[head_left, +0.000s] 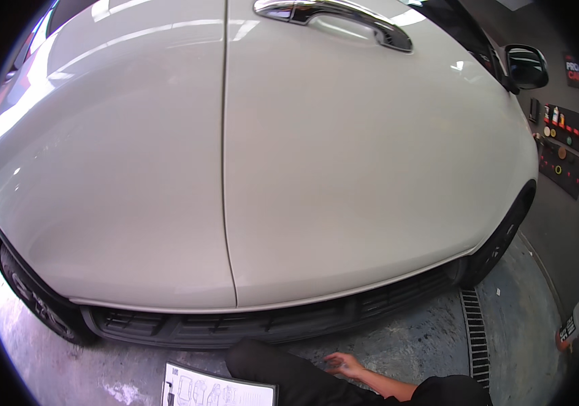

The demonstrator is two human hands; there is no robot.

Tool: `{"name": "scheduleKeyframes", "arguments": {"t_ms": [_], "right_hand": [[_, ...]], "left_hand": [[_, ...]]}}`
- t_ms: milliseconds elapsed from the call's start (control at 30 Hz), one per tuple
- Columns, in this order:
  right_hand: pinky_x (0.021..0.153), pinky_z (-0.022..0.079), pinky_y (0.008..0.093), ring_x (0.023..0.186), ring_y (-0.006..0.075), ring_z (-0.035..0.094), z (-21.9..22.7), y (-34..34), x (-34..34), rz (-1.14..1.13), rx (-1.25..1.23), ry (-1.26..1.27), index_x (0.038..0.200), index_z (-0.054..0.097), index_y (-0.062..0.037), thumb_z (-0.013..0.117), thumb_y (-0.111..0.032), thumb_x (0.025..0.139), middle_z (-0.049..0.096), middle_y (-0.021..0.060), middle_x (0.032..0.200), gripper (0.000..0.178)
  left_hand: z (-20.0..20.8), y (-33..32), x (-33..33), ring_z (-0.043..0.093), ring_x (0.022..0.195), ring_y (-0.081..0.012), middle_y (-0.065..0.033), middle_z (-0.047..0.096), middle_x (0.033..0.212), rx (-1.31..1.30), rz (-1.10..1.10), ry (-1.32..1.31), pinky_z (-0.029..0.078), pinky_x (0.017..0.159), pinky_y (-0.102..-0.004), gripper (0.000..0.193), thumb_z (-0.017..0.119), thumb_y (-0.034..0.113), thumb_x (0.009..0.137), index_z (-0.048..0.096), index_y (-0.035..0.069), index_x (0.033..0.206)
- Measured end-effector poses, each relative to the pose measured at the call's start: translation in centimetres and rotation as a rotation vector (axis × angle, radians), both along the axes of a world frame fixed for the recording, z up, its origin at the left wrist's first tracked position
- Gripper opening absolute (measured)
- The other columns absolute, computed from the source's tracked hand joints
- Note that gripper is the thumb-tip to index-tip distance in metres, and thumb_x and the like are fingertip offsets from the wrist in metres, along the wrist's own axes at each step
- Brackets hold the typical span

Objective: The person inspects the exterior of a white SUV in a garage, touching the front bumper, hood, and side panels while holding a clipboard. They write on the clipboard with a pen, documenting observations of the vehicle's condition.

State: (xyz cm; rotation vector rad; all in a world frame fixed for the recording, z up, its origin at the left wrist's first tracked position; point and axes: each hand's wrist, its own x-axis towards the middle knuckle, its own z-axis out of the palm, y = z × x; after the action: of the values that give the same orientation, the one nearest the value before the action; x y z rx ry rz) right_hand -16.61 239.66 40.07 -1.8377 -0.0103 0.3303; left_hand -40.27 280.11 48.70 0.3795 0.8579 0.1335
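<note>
My right hand (347,365) comes in from the lower right on a bare forearm, beside my dark-trousered knee (269,365). It holds nothing that I can see, and its fingers are loosely stretched and apart. A clipboard with a white sheet (218,391) of car outline drawings lies to the left of the knee, with a dark pen-like object at its left edge. My left hand is out of view. In front of me stands a white car, its door panel (370,162) filling most of the view, with a chrome door handle (343,17) at the top.
Under the doors runs a black side step (235,325). Wheels show at the left (32,298) and right (506,243). A metal floor drain grate (475,331) crosses the wet-looking floor. A bottle (571,326) stands at the right, and boards of small items (563,128) hang on the wall.
</note>
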Motion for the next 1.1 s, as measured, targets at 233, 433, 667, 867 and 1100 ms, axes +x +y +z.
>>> {"name": "scheduleKeyframes", "arguments": {"t_ms": [233,433,667,867,1100], "right_hand": [[0.096,0.052,0.0315,0.112,0.0172,0.067,-3.0,3.6,3.7,0.28,0.084,0.159,0.126,0.065,-0.0002,0.067,-0.011,0.098,0.072,0.0095,0.118,0.03],[0.101,0.049,0.0318,0.116,0.0172,0.064,-4.0,6.0,4.7,0.348,-0.022,0.076,0.125,0.067,0.0011,0.067,-0.027,0.098,0.071,0.0108,0.122,0.039],[0.108,0.045,0.0322,0.126,0.0199,0.06,-7.3,3.1,4.8,0.507,0.188,0.315,0.139,0.062,0.0011,0.044,-0.034,0.109,0.065,0.0095,0.138,0.05],[0.105,0.046,0.0315,0.122,0.021,0.063,5.7,7.2,0.9,0.283,-0.106,0.365,0.141,0.062,-0.0019,0.052,-0.036,0.108,0.07,0.0105,0.131,0.049],[0.098,0.05,0.0277,0.114,0.016,0.066,4.1,3.8,0.2,0.009,-0.058,0.121,0.135,0.067,-0.0051,0.061,-0.034,0.105,0.075,0.0069,0.12,0.042]], "left_hand": [[-6.5,1.8,0.9,0.064,0.118,-0.0416,-0.0254,0.062,0.133,0.087,-0.044,-0.049,0.055,0.097,-0.0551,0.065,0.06,0.031,0.094,0.046,-0.006,0.145],[-11.0,3.8,0.3,0.066,0.114,-0.0406,-0.026,0.064,0.128,0.118,-0.006,-0.221,0.057,0.095,-0.053,0.063,0.061,0.029,0.095,0.046,-0.008,0.144],[-10.3,2.3,3.0,0.066,0.113,-0.0411,-0.0255,0.065,0.127,0.083,-0.04,-0.201,0.057,0.095,-0.0531,0.063,0.063,0.027,0.094,0.047,-0.009,0.143],[-10.0,3.9,0.6,0.066,0.112,-0.0416,-0.0251,0.065,0.127,0.142,0.061,-0.148,0.057,0.095,-0.0532,0.064,0.065,0.026,0.093,0.047,-0.009,0.143],[-8.6,1.8,1.8,0.067,0.11,-0.042,-0.0248,0.065,0.126,0.089,0.062,-0.134,0.058,0.093,-0.0527,0.064,0.067,0.026,0.092,0.048,-0.009,0.142]]}}
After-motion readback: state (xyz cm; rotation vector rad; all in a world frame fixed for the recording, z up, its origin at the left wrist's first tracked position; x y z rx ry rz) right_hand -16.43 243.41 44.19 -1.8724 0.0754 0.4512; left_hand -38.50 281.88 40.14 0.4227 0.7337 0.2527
